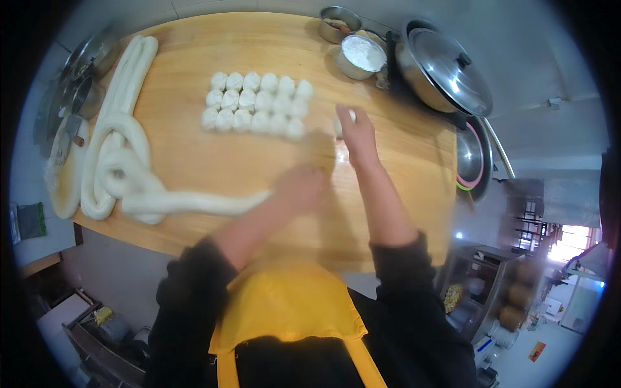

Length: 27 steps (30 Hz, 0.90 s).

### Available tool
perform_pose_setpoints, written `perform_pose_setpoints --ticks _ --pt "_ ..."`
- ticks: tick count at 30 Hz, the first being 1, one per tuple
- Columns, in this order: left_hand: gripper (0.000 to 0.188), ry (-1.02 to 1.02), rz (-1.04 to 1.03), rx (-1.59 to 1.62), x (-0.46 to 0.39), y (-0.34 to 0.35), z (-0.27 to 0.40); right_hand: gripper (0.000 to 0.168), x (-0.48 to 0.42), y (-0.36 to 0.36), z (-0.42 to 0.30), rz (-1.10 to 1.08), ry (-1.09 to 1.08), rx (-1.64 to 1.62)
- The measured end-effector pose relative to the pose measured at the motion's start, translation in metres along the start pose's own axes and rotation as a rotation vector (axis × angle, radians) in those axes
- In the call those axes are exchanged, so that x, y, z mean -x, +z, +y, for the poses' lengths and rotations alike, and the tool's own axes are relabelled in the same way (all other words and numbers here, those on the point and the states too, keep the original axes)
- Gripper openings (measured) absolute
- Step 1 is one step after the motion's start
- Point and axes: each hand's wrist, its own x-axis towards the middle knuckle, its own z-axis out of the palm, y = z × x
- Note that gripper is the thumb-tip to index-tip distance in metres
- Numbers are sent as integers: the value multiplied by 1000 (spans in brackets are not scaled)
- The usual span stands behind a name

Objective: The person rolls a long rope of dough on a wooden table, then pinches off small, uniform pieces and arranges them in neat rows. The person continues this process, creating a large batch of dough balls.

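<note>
My left hand [303, 186], blurred, is closed around the free end of a thick white dough rope [208, 202]; the end itself is hidden in the fist. Leftward, the rope runs into a looped pile of dough [138, 145] along the left side of the wooden table [189, 160]. Farther out, my right hand [358, 133] grips a small dough piece [339, 127] at or just above the tabletop, its fingers partly covering it. To the left of that hand, several cut dough pieces [247, 100] stand close together in three rows.
At the back right are a metal bowl of white powder [363, 53], a smaller metal bowl [335, 29] and a large lidded pot [446, 72]. Basins [469, 157] sit beyond the right edge. Metal bowls [97, 53] and a bladed tool [73, 127] lie at the left.
</note>
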Motion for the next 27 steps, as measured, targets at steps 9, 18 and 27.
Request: perform_pose_setpoints --ticks 9,18,27 --pt "47 -44 385 203 49 20 -51 42 -96 53 17 -121 -63 257" --pt "42 -202 217 -170 55 35 -38 54 -35 38 9 124 -295 728" --pt "27 -30 292 -36 69 13 -31 43 133 42 69 -8 -227 498"
